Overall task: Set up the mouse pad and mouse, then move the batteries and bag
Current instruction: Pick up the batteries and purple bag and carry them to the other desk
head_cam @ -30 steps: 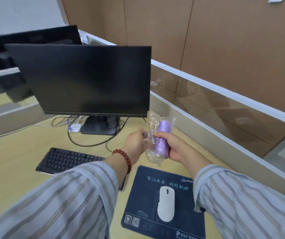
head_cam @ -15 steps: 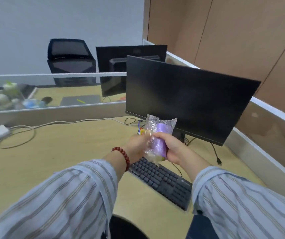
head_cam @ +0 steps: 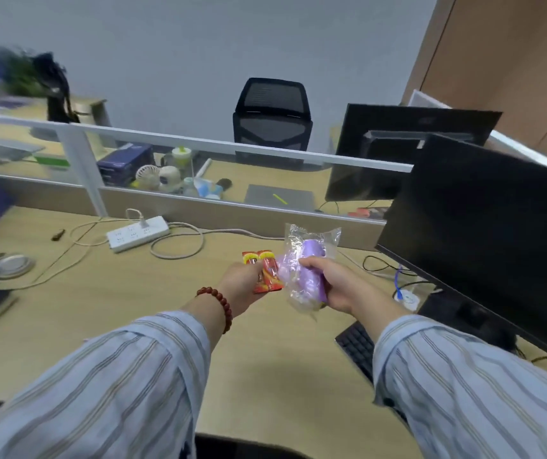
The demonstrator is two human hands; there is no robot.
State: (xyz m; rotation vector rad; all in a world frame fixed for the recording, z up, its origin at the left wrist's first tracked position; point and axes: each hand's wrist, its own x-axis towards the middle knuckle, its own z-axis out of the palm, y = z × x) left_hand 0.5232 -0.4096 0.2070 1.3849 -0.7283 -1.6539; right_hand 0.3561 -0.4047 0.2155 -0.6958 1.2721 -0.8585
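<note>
Mid-frame above the desk [head_cam: 126, 309], the left hand [head_cam: 242, 283] pinches the red batteries [head_cam: 265, 271] and the right hand [head_cam: 335, 286] is wrapped round the clear bag [head_cam: 308, 260]; neither is set down yet, and pad and mouse are out of view

Desk [head_cam: 99, 313] with power strip [head_cam: 137, 233], keyboard [head_cam: 356, 349].

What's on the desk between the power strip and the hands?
Head view: only a looped white cable on bare desk between the power strip and the left hand.
</note>
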